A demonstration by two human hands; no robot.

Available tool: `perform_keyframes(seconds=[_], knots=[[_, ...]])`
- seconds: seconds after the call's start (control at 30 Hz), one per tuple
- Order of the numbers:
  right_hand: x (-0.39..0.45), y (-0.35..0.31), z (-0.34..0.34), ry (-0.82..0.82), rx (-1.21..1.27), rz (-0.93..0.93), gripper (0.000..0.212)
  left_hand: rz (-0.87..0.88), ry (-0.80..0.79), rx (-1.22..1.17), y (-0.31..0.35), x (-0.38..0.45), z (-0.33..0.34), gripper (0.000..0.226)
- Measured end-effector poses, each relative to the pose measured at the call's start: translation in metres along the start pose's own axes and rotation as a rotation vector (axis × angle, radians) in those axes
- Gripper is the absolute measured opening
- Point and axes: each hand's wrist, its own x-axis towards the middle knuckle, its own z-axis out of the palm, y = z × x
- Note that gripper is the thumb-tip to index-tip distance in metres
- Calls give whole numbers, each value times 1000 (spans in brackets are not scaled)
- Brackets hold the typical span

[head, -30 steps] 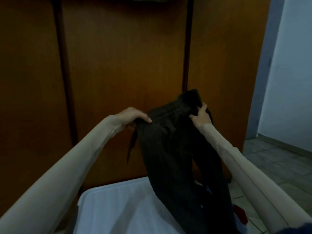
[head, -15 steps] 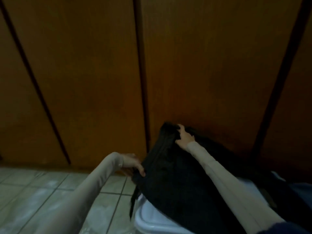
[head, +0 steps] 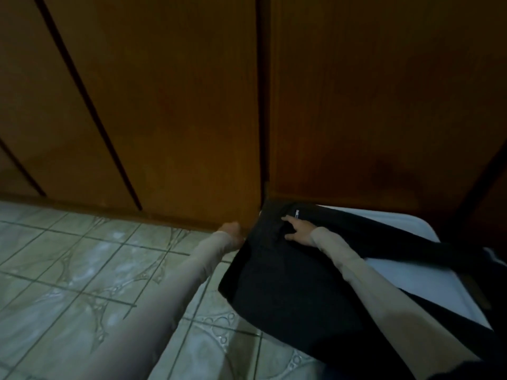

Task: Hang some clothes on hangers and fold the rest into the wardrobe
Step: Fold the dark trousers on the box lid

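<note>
Folding step: right hand (head: 300,231) pressed flat, fingers spread, on dark trousers (head: 288,281) over the white lid (head: 428,278); left hand (head: 233,234) gripped their edge, its fingers hidden. Next, probably folding the legs over.

Long, close-fitting beige sleeves (head: 175,281) cover both arms.

Both arms reach forward and down in pale, close-fitting sleeves. The right hand (head: 297,231) lies flat, palm down, fingers spread and nearly straight. The left hand (head: 232,233) is bent at the wrist, its fingers hidden from the camera.
</note>
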Motion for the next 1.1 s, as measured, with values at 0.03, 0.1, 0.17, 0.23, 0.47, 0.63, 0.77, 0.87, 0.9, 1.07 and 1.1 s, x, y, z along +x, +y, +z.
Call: perform_keyframes(seconds=[0.03, 0.1, 0.17, 0.23, 0.47, 0.63, 0.77, 0.87, 0.9, 1.07, 1.1], knots=[[-5, 7, -4, 13, -3, -4, 58, 2, 67, -14, 10, 0, 3, 42], [-16, 27, -13, 44, -12, -3, 51, 63, 192, -3, 32, 0, 10, 47], [-32, 56, -22, 79, -3, 34, 45, 173, 215, 42, 54, 1, 22, 50], [-51, 86, -31, 129, 18, 90, 40, 284, 166, 77, 78, 5, 39, 50], [-116, 176, -45, 360, 14, 293, 34, 539, 46, 65, 153, 6, 102, 49], [-151, 217, -47, 329, 43, 453, 31, 606, 29, 69, 193, 8, 119, 52], [-156, 214, -47, 220, -428, 497, 28, 545, -143, 167, 202, 13, 127, 59], [-155, 211, -49, 219, -675, 552, 40, 470, -220, 229, 205, 15, 130, 61], [-156, 210, -49, 233, -704, 562, 42, 456, -234, 233, 208, 15, 130, 62], [-181, 222, -52, 269, -727, 652, 41, 414, -290, 238, 212, 14, 128, 62], [-189, 227, -51, 261, -690, 674, 40, 409, -293, 239, 212, 14, 129, 62]])
